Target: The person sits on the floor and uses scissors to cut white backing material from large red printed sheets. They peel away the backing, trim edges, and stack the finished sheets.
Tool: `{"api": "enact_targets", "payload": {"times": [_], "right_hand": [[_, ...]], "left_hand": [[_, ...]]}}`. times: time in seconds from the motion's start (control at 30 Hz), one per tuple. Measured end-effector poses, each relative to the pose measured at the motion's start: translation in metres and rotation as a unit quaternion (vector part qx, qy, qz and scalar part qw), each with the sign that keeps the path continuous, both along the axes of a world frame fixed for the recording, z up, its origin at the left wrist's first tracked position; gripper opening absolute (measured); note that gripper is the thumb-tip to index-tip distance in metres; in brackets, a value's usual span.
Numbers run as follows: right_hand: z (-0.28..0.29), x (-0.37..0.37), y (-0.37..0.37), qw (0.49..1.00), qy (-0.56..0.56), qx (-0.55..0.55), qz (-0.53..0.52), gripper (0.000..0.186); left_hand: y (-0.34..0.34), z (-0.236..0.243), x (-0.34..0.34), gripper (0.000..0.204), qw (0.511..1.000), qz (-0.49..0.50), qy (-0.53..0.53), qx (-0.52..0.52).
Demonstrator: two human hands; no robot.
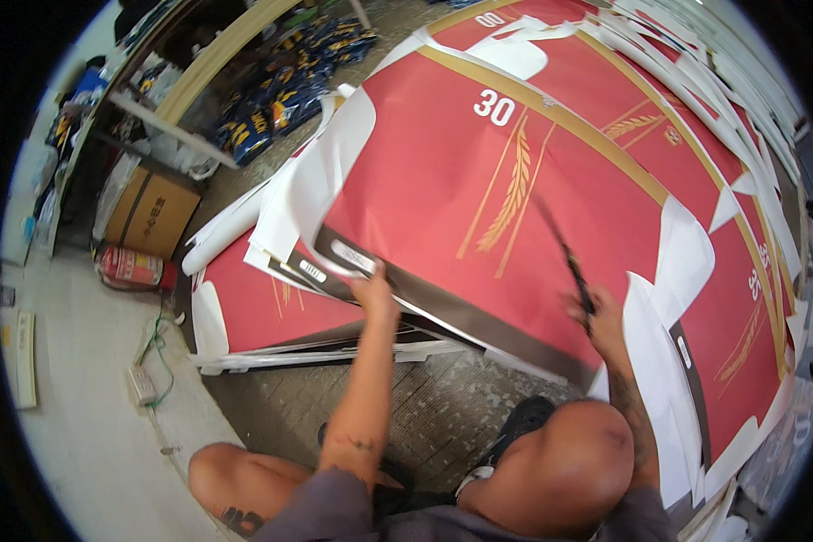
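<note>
A large red printed sheet (425, 154) with a gold wheat-ear pattern, a dark brown lower band and a white number lies across a stack of similar sheets. My left hand (375, 289) is closed on its near edge, by the dark band, and lifts that edge a little. In my right hand (601, 316) are dark scissors (576, 264), held over the sheet's right part and pointing away from me. Motion smears them, so whether the blades touch the paper cannot be told. White cut margins (686, 257) curl beside the right hand.
More red sheets (732, 298) and long white strips (696, 81) lie to the right and far side. At left stand a cardboard box (154, 212), a red fire extinguisher (134, 268) and a power strip (141, 384). Bagged dark garments (289, 90) lie beyond, under a wooden frame (217, 63).
</note>
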State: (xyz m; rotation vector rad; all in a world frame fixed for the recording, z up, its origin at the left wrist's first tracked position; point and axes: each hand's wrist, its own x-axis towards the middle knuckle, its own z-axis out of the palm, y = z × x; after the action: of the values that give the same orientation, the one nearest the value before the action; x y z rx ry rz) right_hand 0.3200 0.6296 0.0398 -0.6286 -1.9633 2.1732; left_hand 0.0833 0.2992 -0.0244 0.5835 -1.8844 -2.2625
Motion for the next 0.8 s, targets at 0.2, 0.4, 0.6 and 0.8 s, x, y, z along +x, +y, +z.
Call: {"api": "enact_targets", "payload": {"times": [0.2, 0.4, 0.6, 0.8], "right_hand": [[-0.013, 0.150, -0.016, 0.938, -0.284, 0.119, -0.161, 0.014], [0.013, 0.173, -0.081, 0.914, -0.209, 0.226, -0.266, 0.013], [0.051, 0.163, -0.135, 0.976, -0.122, 0.175, -0.043, 0.019], [0.080, 0.147, -0.105, 0.905, -0.104, -0.054, 0.409, 0.028]], "left_hand": [[-0.141, -0.039, -0.136, 0.029, 0.957, -0.035, -0.267, 0.105], [-0.215, -0.059, -0.154, 0.032, 0.967, 0.117, -0.203, -0.101], [-0.255, -0.083, -0.121, 0.034, 0.961, 0.155, -0.228, -0.018], [-0.251, -0.086, -0.117, 0.047, 0.952, -0.050, -0.194, -0.232]]}}
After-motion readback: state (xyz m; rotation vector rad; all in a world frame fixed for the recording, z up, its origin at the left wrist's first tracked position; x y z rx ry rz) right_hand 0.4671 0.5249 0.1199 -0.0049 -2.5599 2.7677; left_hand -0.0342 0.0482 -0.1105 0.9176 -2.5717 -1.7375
